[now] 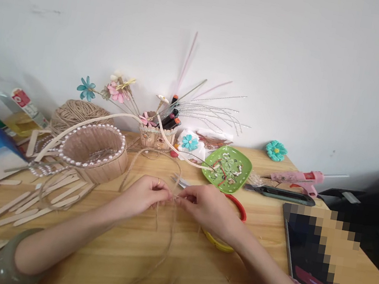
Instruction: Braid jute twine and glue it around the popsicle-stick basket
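we have twine [171,236] sagging toward the near edge of the table [207,273], pinched in our left hand [146,195] and right hand [209,208], presumably for control. scissors [243,212] lie handy, partly hidden by the right hand; the twine ball [78,114] sits by the far edge.

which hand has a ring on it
The left hand, pinching the twine: a gold ring shows on one finger. No ring shows on the right hand.

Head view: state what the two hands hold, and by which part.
Twine, pinched partway along its length by the left hand and right hand; the exact spot is too small to tell.
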The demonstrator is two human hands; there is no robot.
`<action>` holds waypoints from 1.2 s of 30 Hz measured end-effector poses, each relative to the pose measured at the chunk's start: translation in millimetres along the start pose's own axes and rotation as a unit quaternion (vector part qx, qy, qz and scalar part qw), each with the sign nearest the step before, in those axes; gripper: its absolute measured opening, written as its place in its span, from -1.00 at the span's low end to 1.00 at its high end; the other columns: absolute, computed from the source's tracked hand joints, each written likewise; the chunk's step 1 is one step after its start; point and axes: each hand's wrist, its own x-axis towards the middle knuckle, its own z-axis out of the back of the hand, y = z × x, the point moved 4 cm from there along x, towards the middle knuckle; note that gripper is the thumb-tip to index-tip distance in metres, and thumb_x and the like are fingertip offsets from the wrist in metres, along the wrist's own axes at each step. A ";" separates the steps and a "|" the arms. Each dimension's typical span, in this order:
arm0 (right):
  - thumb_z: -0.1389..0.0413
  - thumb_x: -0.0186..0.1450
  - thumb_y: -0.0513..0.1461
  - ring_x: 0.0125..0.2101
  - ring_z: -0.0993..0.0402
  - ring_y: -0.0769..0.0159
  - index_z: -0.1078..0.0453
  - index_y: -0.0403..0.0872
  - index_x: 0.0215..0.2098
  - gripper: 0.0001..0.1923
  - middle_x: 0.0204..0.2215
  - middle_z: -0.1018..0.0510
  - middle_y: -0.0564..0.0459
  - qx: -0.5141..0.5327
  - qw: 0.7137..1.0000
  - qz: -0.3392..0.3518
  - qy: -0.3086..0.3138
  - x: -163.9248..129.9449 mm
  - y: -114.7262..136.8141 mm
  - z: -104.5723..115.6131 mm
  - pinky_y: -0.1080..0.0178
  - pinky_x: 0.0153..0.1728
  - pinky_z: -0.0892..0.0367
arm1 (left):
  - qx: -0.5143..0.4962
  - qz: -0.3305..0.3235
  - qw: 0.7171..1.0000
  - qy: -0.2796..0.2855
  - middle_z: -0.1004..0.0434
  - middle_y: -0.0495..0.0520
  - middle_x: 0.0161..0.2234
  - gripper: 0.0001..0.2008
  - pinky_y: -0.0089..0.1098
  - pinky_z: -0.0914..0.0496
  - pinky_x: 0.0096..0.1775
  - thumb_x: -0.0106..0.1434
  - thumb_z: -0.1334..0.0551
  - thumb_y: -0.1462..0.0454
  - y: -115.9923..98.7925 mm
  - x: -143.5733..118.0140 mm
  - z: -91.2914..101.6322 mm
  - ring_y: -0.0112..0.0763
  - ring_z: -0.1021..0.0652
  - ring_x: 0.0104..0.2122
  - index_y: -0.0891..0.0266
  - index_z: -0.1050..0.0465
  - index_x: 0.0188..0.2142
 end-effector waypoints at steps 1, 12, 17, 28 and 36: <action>-0.02 0.22 -0.20 -0.57 -0.33 0.36 -0.50 -0.08 -0.45 -0.77 -0.56 -0.54 0.03 -0.023 0.999 -0.010 -0.026 -0.2 -1.0 3.4 0.34 -0.56 0.01 | -0.003 -0.002 1.000 -0.012 -0.32 -0.13 -0.70 -0.85 -0.49 -0.06 -0.60 -0.01 -0.22 0.23 0.0 0.4 1.2 -0.56 -0.22 -0.68 0.26 -0.42 -0.62; 0.03 0.22 -0.36 -0.63 -0.28 0.41 -0.39 -0.11 -0.47 -0.81 -0.55 -0.53 0.06 -0.182 0.962 0.186 -0.085 -12.6 25.0 -35.8 0.28 -0.61 0.20 | -0.126 0.001 0.989 -0.073 -0.45 -0.02 -0.55 -0.75 -0.50 0.00 -0.65 0.06 -0.21 0.13 -3.9 -6.4 2.1 -0.65 -0.16 -0.73 0.32 -0.43 -0.52; 0.00 0.25 -0.18 -0.63 -0.27 0.42 -0.37 -0.12 -0.58 -0.71 -0.62 -0.48 0.06 -0.072 0.977 0.153 -0.131 -10.3 18.8 -23.2 0.32 -0.60 0.09 | -0.171 -0.014 0.983 -0.070 -0.32 -0.11 -0.60 -0.77 -0.53 -0.06 -0.63 0.05 -0.20 0.16 -4.7 -7.4 0.2 -0.65 -0.21 -0.71 0.27 -0.30 -0.58; -0.03 0.19 -0.20 -0.49 -0.40 0.40 -0.37 -0.17 -0.32 -0.81 -0.47 -0.46 0.06 0.448 0.893 0.031 0.042 4.8 6.3 -19.4 0.33 -0.45 -0.30 | -0.083 -0.072 0.992 -0.056 -0.28 -0.14 -0.70 -0.79 -0.51 -0.12 -0.62 0.02 -0.22 0.17 -13.8 -6.4 -0.9 -0.60 -0.23 -0.70 0.28 -0.35 -0.60; -0.03 0.14 -0.29 -0.68 -0.18 0.51 -0.31 -0.13 -0.43 -0.95 -0.70 -0.31 0.21 0.425 0.905 0.015 -0.003 5.0 -1.5 -10.2 0.42 -0.63 -0.12 | -0.088 -0.041 0.994 -0.043 -0.31 -0.12 -0.69 -0.83 -0.49 -0.22 -0.55 -0.02 -0.22 0.22 -22.4 -11.5 0.6 -0.56 -0.30 -0.66 0.27 -0.36 -0.63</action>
